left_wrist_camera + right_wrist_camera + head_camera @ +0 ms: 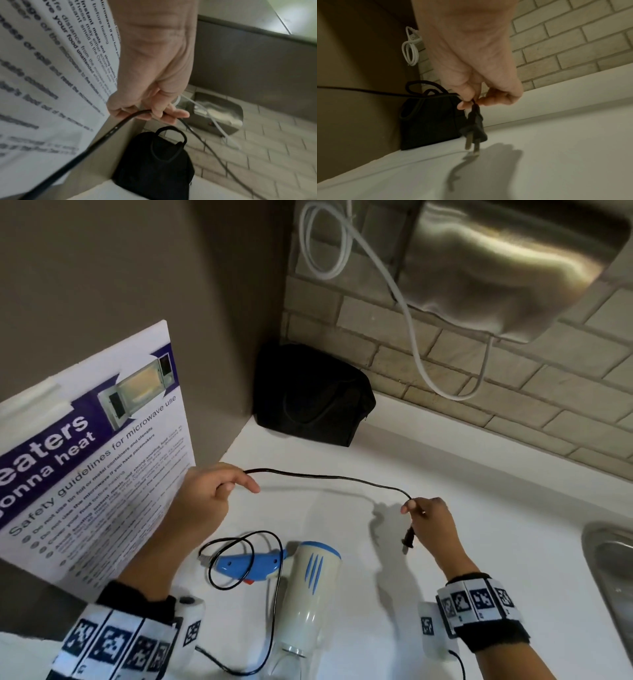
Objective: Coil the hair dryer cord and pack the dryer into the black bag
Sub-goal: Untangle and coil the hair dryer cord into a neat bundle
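Observation:
A white and blue hair dryer (308,587) lies on the white counter (479,542) near me. Its black cord (325,477) stretches between both hands above the counter. My left hand (219,491) grips the cord (120,125) with curled fingers. My right hand (421,508) pinches the cord just above the plug (408,541), which dangles prongs down (475,134). More cord loops loosely over the dryer's blue handle (246,565). The black bag (311,395) stands in the back corner, beyond both hands (154,162) (429,119).
A microwave safety poster (92,453) leans against the wall at the left. A steel wall unit (507,265) with a white cable (407,323) hangs above the brick backsplash. A metal sink (613,577) sits at the right edge.

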`<control>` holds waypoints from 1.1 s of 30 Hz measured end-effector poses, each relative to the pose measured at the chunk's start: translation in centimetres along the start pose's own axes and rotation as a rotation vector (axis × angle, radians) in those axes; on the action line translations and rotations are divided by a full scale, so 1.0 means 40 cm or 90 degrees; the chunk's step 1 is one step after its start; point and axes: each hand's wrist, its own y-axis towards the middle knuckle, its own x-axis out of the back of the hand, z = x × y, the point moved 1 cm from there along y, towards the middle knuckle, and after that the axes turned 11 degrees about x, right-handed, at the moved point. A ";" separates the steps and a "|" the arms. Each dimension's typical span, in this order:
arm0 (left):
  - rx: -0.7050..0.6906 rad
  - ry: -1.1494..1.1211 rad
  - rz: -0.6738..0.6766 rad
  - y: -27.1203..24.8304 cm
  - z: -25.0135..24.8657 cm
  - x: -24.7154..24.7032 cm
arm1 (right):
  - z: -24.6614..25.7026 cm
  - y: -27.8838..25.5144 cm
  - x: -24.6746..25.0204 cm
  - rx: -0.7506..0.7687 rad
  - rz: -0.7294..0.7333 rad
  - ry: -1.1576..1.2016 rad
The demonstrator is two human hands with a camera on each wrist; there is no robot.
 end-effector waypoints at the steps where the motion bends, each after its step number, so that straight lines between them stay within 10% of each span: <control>1: -0.004 0.028 -0.011 0.003 0.011 -0.003 | -0.001 -0.004 0.011 -0.020 -0.007 0.011; 12: 0.037 0.125 0.137 0.058 0.028 -0.162 | -0.073 -0.040 -0.004 -0.251 -0.082 0.427; 23: 0.162 0.246 0.338 0.105 0.037 -0.230 | -0.104 -0.075 -0.033 -0.324 -0.105 0.536; 33: 0.185 0.073 0.178 0.012 0.044 -0.058 | -0.036 -0.105 -0.032 -0.245 -0.083 0.473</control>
